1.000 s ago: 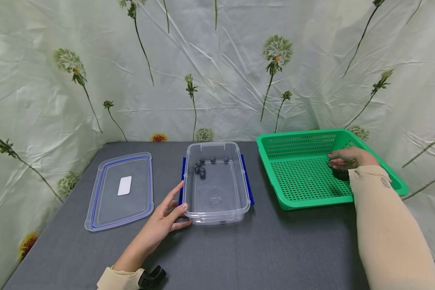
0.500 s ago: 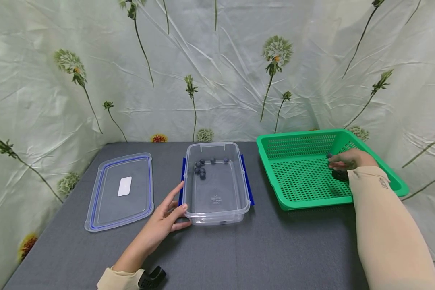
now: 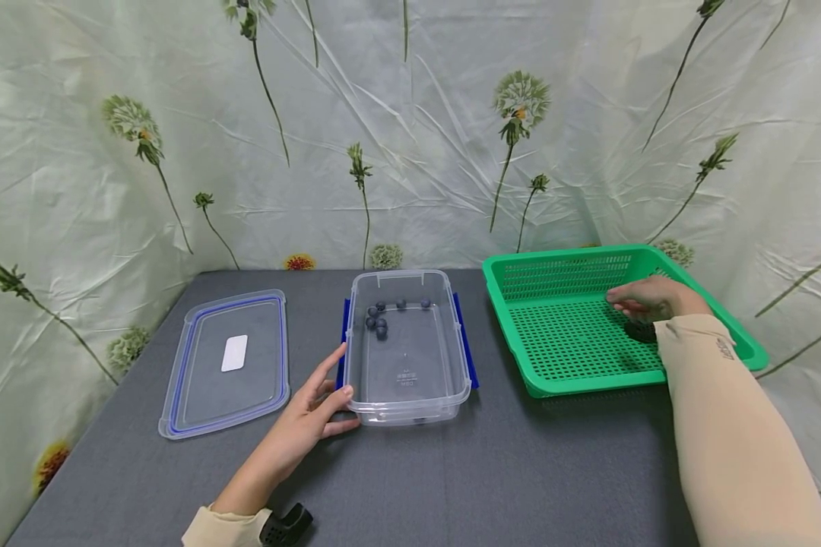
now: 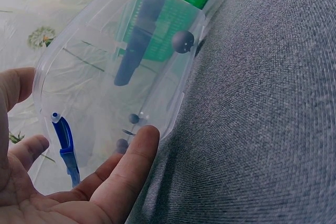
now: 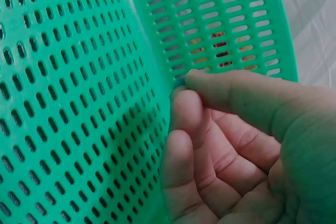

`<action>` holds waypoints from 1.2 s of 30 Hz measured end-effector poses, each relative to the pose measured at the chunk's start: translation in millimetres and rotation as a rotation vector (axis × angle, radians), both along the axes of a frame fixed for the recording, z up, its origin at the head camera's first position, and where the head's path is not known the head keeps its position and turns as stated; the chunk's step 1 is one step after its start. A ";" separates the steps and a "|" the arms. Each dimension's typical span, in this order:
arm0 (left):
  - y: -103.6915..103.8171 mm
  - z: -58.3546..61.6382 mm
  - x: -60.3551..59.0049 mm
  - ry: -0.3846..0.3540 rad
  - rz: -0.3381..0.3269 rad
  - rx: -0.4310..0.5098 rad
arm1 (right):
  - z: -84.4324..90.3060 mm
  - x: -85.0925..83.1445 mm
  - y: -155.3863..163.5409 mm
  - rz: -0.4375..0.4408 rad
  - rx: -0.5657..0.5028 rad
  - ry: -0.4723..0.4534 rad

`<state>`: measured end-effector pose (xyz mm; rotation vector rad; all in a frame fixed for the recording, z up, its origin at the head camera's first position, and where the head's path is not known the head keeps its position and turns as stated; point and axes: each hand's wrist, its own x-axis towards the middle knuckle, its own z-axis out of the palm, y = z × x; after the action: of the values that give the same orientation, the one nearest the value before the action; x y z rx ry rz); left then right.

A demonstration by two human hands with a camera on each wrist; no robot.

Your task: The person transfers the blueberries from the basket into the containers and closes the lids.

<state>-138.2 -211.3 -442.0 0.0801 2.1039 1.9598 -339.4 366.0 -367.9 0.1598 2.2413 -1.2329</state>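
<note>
My left hand [image 3: 308, 414] rests at the near left corner of a clear plastic food container [image 3: 410, 357], fingers spread along its side and front. Several blueberries [image 3: 381, 332] lie inside, mostly toward the far left; in the left wrist view one blueberry [image 4: 182, 41] shows large through the wall. Over at the right, my right hand [image 3: 653, 298] reaches into a green perforated basket [image 3: 540, 387]. Its thumb and index finger pinch a blueberry [image 5: 180, 82], of which only a small bluish sliver shows between the fingertips in the right wrist view.
A clear lid [image 3: 236, 403] with a blue seal and white label lies left of the container. Blue clips [image 3: 467, 342] hang down the container's sides. Everything stands on a grey cloth-covered table [image 3: 492, 471], with a flower-print curtain [image 3: 438, 152] behind.
My right hand has moved slightly left and away over the basket. The blueberry seen by its fingertips half a second ago is now covered by them. My left hand has stayed still.
</note>
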 end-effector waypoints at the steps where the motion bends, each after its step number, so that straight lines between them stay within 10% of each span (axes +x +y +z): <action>1: -0.1 -0.1 0.0 0.000 0.000 -0.001 | 0.3 -0.2 -1.2 -0.004 -0.010 0.003; 36: 0.1 -1.3 0.0 0.008 0.000 -0.014 | 26.7 3.6 -103.6 0.100 -0.078 0.254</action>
<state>-138.2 -211.2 -443.3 0.0854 2.1229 1.9476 -335.8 262.4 -341.2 -0.1450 2.3765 -1.3476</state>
